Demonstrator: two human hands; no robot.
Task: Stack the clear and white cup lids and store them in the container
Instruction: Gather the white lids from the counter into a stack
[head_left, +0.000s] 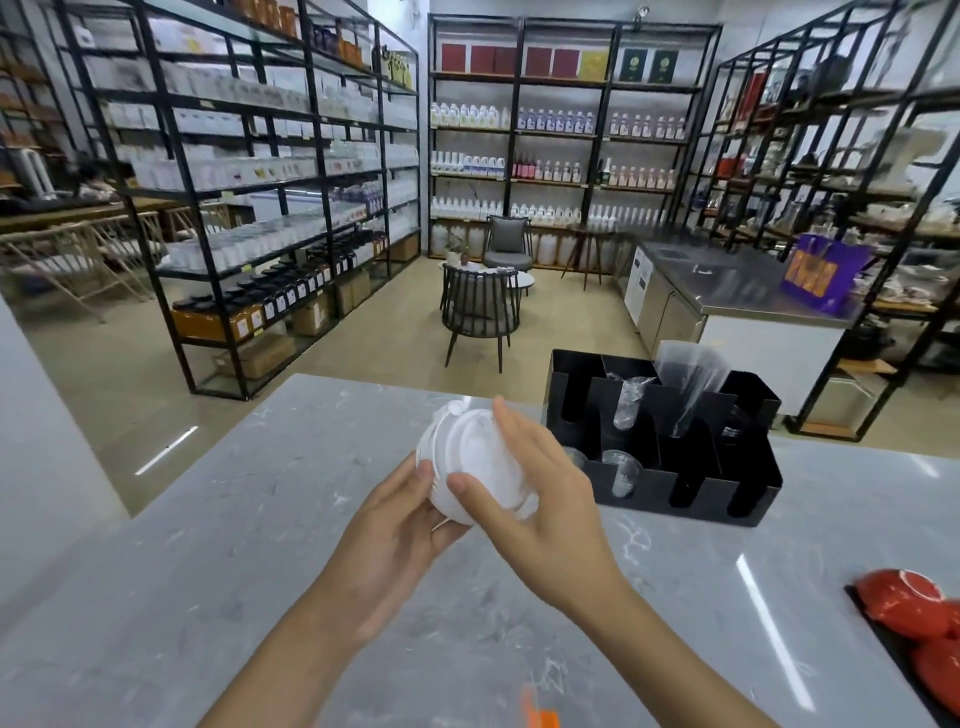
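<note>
black metal shelving (270, 171), beige floor (384, 343), grey marble counter (208, 519), dark chairs (480, 306)

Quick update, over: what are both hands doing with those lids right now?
Left hand and right hand both grip the white lid stack above the counter. Black container sits just right. Nothing in the way.

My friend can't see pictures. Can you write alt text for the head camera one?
Two bare hands, left hand and right hand, hold a stack of round white plastic cup lids above a grey marble counter. A black compartmented plastic organizer stands just right.
</note>
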